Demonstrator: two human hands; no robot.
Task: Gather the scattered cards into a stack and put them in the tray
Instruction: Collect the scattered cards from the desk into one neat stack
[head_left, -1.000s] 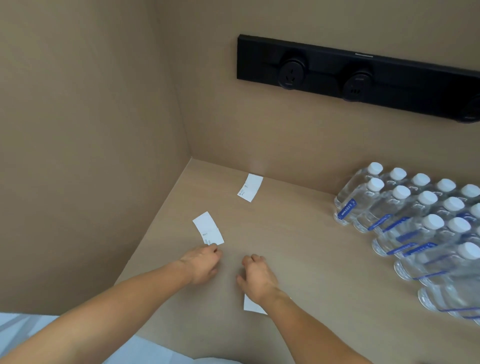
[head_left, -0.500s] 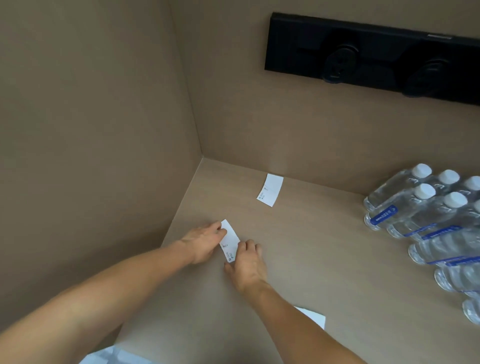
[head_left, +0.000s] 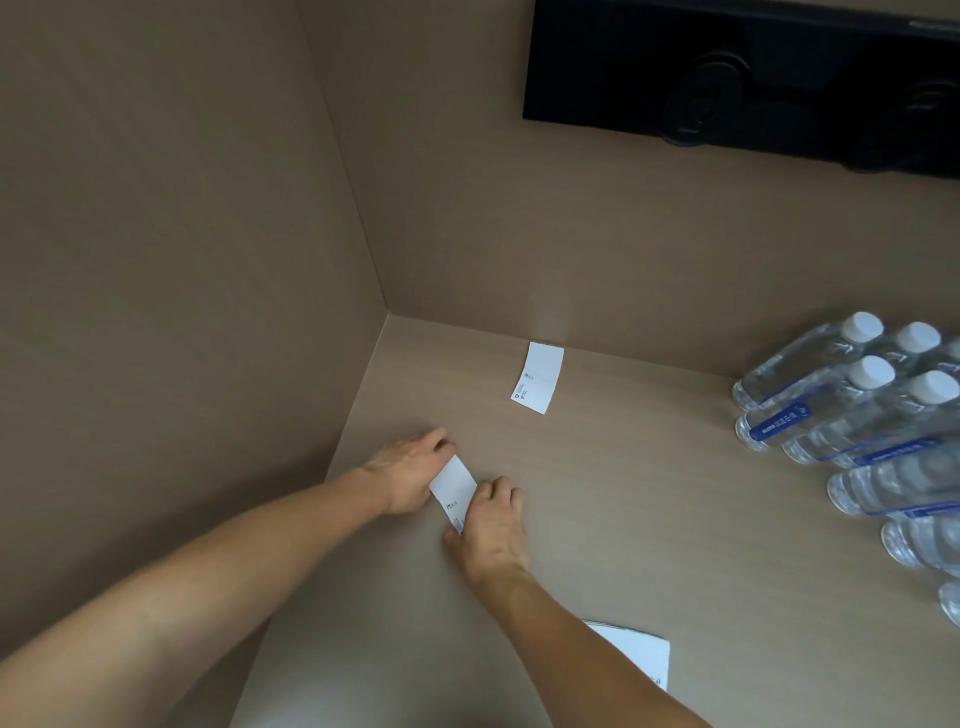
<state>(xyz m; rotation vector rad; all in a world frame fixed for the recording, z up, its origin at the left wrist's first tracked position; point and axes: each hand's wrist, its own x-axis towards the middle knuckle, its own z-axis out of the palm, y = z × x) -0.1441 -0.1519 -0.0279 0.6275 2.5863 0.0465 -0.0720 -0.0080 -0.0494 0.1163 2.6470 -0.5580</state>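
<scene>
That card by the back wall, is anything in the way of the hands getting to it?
Nothing visible. Bare tabletop lies between the hands, left and right, and the far card. The bottles stand off to the right.

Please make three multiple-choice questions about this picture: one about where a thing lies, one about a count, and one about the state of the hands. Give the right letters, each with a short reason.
1. Where does the far white paper card lie?
A. near the back wall
B. among the bottles
C. under the left arm

2. How many white cards are visible?
A. one
B. three
C. five

3. What are the hands doing?
A. both rest flat and empty
B. both hold one card between them
C. each grips a bottle

Answers:
1 A: it lies just before the back wall, apart from the clear plastic water bottles.
2 B: far card, held white card, near white card.
3 B: left hand and right hand pinch its opposite ends.
</scene>
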